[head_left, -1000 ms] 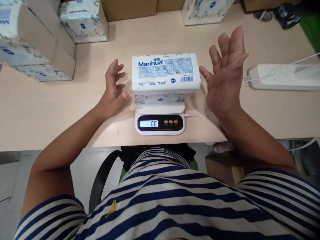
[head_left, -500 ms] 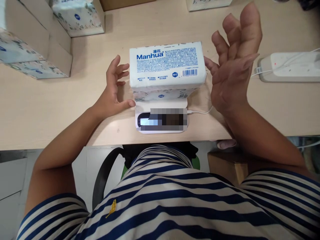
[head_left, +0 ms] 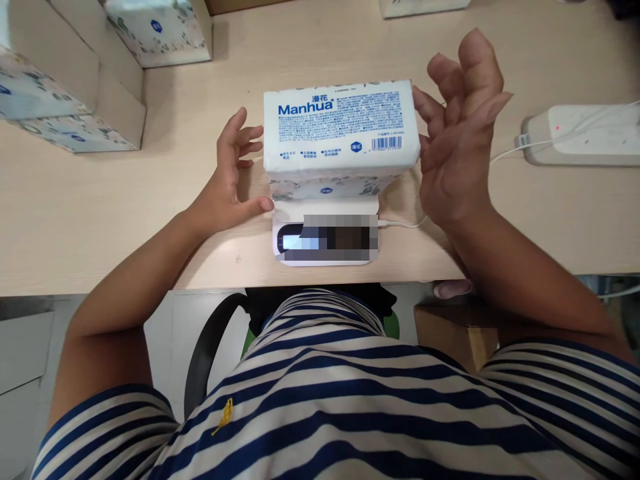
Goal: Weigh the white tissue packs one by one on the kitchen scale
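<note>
It looks like a weighing station in an office or small workshop; which of the two is unclear. A cabled scale [head_left: 325,233] bearing a printed pack [head_left: 340,137] stands on a pale surface [head_left: 235,70]. Left of the scale are stacked packs [head_left: 70,80]; to its right, a power strip [head_left: 580,137]. Lower than the scale show a chair [head_left: 205,360], a carton [head_left: 447,330] and tiled floor [head_left: 167,340].

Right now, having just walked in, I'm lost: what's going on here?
A person in a striped shirt has the left hand and right hand open, close beside the two ends of a Manhua pack. I can't tell whether they touch it. The pack rests on a small white scale, whose display is blurred. More packs are at the left of the desk.
</note>
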Demonstrator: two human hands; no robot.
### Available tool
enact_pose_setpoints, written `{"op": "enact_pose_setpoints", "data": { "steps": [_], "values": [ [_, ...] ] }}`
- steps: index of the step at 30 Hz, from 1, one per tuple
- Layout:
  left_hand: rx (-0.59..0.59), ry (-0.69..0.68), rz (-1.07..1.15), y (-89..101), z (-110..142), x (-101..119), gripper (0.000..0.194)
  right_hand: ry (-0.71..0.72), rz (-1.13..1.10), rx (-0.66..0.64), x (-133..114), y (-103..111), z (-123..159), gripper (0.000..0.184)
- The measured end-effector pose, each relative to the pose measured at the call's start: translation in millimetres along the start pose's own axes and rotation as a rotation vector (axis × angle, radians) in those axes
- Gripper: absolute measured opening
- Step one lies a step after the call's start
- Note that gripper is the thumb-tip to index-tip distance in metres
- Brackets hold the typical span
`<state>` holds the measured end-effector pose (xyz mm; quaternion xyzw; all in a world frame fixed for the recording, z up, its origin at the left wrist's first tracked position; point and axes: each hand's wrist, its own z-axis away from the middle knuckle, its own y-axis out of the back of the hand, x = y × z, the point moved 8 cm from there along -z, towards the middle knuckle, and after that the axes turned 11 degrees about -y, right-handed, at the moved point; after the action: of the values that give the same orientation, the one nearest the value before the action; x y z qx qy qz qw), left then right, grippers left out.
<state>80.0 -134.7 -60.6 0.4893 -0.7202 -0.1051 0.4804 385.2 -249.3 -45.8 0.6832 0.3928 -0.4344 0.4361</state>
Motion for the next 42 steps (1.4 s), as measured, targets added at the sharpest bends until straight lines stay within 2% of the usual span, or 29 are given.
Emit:
{"op": "enact_pose_setpoints", "data": {
  "steps": [4, 8, 12, 15, 23, 27, 28, 32, 33, 36, 38, 42],
  "values": [
    [-0.008, 0.039, 0.0, -1.1, 0, -3, 0.134, 0.039, -0.001, -0.002, 0, 1, -1, 0.089],
    [-0.013, 0.015, -0.003, -1.6, -1, -2, 0.129, 0.077, -0.021, -0.015, 1, 2, -4, 0.091],
    [-0.016, 0.011, -0.031, -1.9, -2, -3, 0.129, 0.058, -0.041, -0.015, -2, -1, -2, 0.097],
    [0.009, 0.024, -0.036, -0.4, -1, -5, 0.131, 0.03, -0.058, 0.006, -5, -2, 1, 0.093],
    [0.003, 0.069, -0.041, -0.9, -2, -7, 0.134, 0.055, -0.031, 0.012, -11, -4, 3, 0.099],
    [0.011, 0.09, -0.012, -0.5, -3, -7, 0.136, 0.15, 0.0, -0.016, -23, -5, 4, 0.09],
    [0.009, 0.083, -0.004, -0.8, -3, -6, 0.135, 0.187, 0.014, -0.052, -25, -7, 3, 0.095],
    [-0.007, 0.078, 0.021, -3.6, -3, -4, 0.132, 0.278, 0.071, -0.181, -20, -12, 0, 0.14],
    [-0.008, 0.082, 0.033, -4.1, -2, -3, 0.132, 0.277, 0.074, -0.197, -17, -13, 0, 0.144],
    [-0.004, 0.105, 0.101, -4.9, -1, 5, 0.132, 0.185, 0.085, -0.254, -1, -21, -2, 0.135],
    [-0.007, 0.171, 0.146, -5.5, 1, 8, 0.126, 0.123, 0.095, -0.241, 9, -25, -3, 0.127],
    [0.02, 0.295, 0.153, -3.5, 4, 13, 0.113, 0.154, 0.159, -0.176, 14, -29, -1, 0.115]
  ]
}}
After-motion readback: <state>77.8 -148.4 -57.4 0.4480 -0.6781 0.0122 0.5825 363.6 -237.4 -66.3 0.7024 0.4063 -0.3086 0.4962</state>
